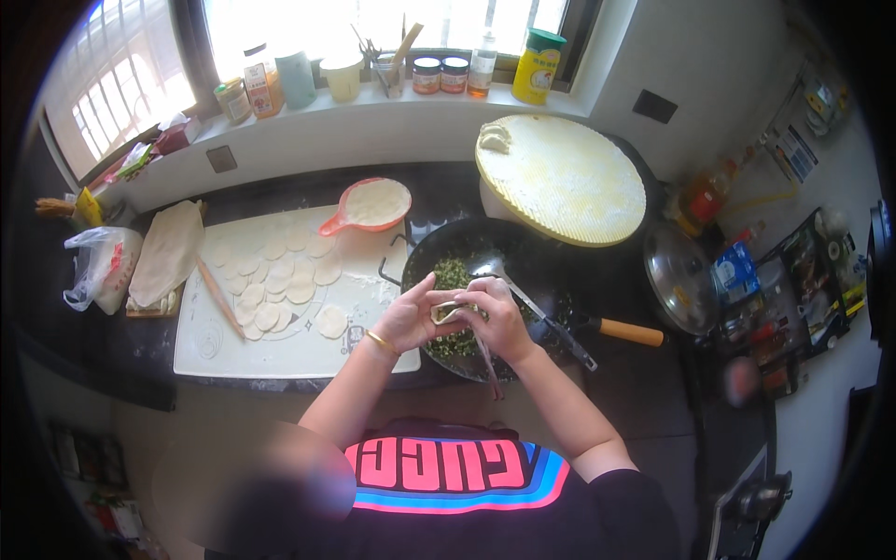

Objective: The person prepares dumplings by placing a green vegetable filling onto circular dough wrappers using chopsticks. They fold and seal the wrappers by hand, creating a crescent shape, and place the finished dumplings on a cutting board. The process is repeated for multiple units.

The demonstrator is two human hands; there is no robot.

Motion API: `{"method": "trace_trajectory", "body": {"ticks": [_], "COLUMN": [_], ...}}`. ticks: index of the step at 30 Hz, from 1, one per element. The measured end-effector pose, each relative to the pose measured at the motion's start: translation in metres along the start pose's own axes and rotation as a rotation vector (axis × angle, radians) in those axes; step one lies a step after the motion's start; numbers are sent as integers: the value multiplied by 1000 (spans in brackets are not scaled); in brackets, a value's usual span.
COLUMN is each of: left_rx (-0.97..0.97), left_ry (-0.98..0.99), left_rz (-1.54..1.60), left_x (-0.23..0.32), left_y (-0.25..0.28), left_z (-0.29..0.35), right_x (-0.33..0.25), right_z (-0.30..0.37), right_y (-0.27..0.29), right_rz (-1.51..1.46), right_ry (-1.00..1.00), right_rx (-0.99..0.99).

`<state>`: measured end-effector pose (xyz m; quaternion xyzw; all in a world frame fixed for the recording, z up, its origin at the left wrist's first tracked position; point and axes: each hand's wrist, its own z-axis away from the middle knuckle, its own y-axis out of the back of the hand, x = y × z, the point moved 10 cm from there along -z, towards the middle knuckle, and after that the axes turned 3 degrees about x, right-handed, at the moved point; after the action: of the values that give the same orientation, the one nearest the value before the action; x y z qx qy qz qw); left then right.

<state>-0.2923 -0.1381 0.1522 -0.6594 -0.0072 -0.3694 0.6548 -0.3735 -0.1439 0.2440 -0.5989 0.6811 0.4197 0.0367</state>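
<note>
Over a black wok [537,250], my two hands meet around a dumpling [446,315], a pale dough wrapper bent up at its edges. My left hand [401,315] cradles it from the left, with a gold bangle on that wrist. Fingers of my right hand [502,322] pinch the wrapper's edge from the other side. A pair of thin reddish sticks, apparently chopsticks [489,362], slants down from beneath my right hand; whether it grips them is hidden. Chopped green filling [453,273] lies in the wok below. A metal ladle [541,311] rests across the wok's right part.
Left of the wok, round dough wrappers [301,285] and a rolling pin [220,297] lie on a white board [201,350]. Behind are a red strainer-shaped bowl of flour [375,203] and a floured round yellow tray [569,177]. A glass lid [681,278] stands right, beyond the wok's wooden handle [631,332].
</note>
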Motion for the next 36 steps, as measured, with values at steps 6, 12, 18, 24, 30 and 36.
{"method": "trace_trajectory", "body": {"ticks": [6,12,18,24,30,36], "left_rx": [37,108,212,251,246,203], "left_ry": [1,-83,-470,-480,-455,-432], "left_rz": [-135,-289,-820,-680,-627,-548], "left_x": [2,1,19,18,19,18], "left_y": [-5,-3,-1,7,-1,-7], "left_z": [1,2,6,7,11,12], "right_x": [5,9,20,43,59,60], "right_z": [-1,2,5,26,34,41], "right_y": [-4,-1,16,13,18,9], "right_rz": [10,95,-169,-478,-652,-521], "right_ry": [-16,-56,-275,-414,-479,-494], "right_rx": [7,79,201,256,338,121]}}
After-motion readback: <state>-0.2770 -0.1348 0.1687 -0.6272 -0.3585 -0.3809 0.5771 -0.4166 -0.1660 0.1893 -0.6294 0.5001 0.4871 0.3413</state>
